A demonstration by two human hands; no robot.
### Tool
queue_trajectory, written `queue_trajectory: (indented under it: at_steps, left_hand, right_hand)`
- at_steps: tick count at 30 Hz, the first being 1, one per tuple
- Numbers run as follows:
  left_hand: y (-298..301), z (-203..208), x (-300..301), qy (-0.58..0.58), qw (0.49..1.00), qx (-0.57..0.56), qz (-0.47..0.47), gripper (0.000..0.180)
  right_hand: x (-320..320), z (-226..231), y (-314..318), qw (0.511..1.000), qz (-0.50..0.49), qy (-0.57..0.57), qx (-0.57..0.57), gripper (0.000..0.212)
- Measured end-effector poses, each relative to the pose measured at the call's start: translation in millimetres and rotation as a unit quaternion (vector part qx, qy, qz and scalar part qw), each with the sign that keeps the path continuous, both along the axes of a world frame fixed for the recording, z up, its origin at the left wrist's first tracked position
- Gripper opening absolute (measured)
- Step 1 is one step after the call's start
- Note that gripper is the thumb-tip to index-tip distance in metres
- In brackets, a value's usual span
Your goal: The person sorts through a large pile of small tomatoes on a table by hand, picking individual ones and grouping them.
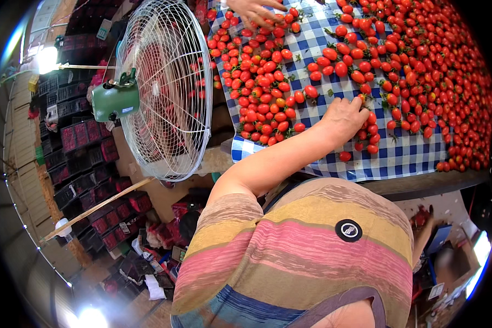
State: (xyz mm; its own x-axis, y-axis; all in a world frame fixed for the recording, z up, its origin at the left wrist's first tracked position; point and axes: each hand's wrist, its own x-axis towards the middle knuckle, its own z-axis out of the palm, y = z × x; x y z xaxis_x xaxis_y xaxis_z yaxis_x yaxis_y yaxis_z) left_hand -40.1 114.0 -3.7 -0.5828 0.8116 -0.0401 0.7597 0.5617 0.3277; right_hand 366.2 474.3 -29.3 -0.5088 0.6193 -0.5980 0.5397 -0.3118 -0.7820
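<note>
**Cherry tomatoes spread on checked cloth**

The left hand (344, 116) is laid palm-down, fingers curled among cherry tomatoes (262, 93) on the blue-checked tablecloth (317, 44). Whether any are grasped cannot be told. The right hand is unseen. Another person's hand (254, 11) rests opposite. A white fan (169, 87) stands left; dark stacked crates (76, 136) behind.

Red tomatoes (268, 82), blue-white checked cloth (317, 41)

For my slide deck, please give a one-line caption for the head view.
Left hand rests on small red tomatoes spread over a blue checked cloth, beside a white fan.
</note>
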Motion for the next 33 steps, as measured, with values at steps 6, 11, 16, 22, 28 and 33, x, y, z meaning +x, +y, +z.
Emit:
queue_trajectory:
  at_steps: [6,11,16,22,28,33]
  left_hand:
    - [-31,-5,-7,-0.161,0.979,0.091,0.082,0.02]
    - [-96,50,-28,-0.122,0.952,0.133,0.249,0.027]
    - [-204,36,-45,0.002,0.908,-0.016,0.418,0.035]
    - [-222,5,-58,0.008,0.912,-0.012,0.41,0.034]
    - [-229,0,-70,-0.053,0.916,-0.05,0.394,0.028]
    - [-180,24,-57,-0.048,0.952,0.019,0.303,0.025]
  right_hand:
    - [-126,80,-52,0.952,0.013,0.021,0.305,0.034]
    - [-237,105,-139,0.909,0.288,0.132,0.271,0.024]
    - [-319,73,-208,0.666,0.592,0.171,0.421,0.036]
    - [-344,55,-220,0.599,0.647,0.137,0.451,0.021]
    - [-326,43,-185,0.673,0.589,0.031,0.447,0.014]
    - [-328,50,-177,0.785,0.531,0.096,0.304,0.015]
